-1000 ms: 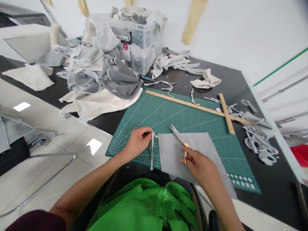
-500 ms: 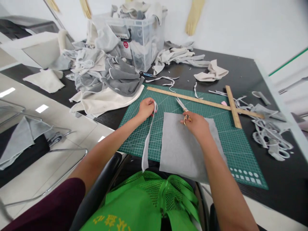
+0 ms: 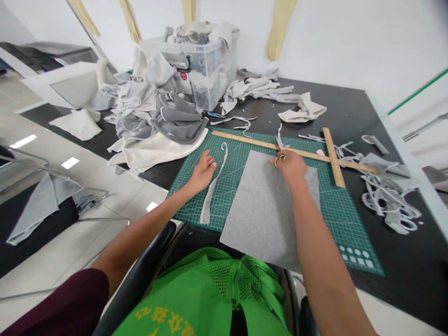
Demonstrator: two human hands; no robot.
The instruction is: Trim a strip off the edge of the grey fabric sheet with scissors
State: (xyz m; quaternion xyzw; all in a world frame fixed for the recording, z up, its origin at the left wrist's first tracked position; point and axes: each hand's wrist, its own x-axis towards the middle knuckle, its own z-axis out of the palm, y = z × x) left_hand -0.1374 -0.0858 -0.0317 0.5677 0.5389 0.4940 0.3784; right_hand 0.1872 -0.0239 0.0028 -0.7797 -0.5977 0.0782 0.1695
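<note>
My left hand (image 3: 203,171) is over the left part of the green cutting mat (image 3: 332,210), its fingers apart and nothing in them. Just right of it a narrow grey fabric strip (image 3: 213,189) lies lengthwise on the mat, curled at its far end. Gold-handled scissors (image 3: 280,159) are in my right hand (image 3: 293,167), above the far edge of a grey fabric piece (image 3: 261,205). Their blades are hard to make out against a pale scrap. The fabric lies flat and slightly turned, its near edge reaching past the mat.
A long wooden ruler (image 3: 245,139) crosses the mat's far side, with a shorter wooden piece (image 3: 334,158) across it. Fabric is heaped (image 3: 140,107) at the left beside a clear plastic bin (image 3: 206,88). Thin offcuts (image 3: 392,200) lie tangled at the right.
My left hand has let go of the strip, which now lies on the mat, and has drawn back left. My right hand has moved away from me with the scissors. The grey fabric has turned slightly.
</note>
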